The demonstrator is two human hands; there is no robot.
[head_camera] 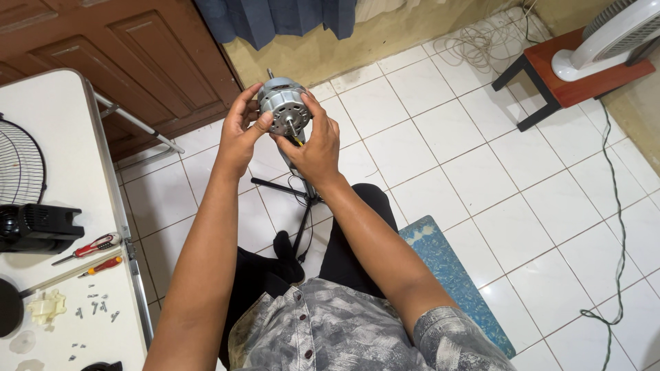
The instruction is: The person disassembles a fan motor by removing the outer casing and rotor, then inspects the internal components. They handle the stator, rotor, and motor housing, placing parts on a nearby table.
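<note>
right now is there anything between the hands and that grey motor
Nothing visible. Both hands already grip the grey motor directly: the left hand wraps its left side, and the right hand holds it from below and the right, near the shaft. It is held up above the tiled floor.

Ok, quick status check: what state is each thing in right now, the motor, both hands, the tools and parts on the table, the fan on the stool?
Fan motor: bare, held up in both hands, shaft toward the camera.
Left hand: gripping the motor's side.
Right hand: gripping the motor's front.
Screwdrivers: lying on the white table, unused.
Screws: loose, scattered.
Fan grille: detached, lying flat.
White fan: on the red stool, whether running cannot be told.
</note>
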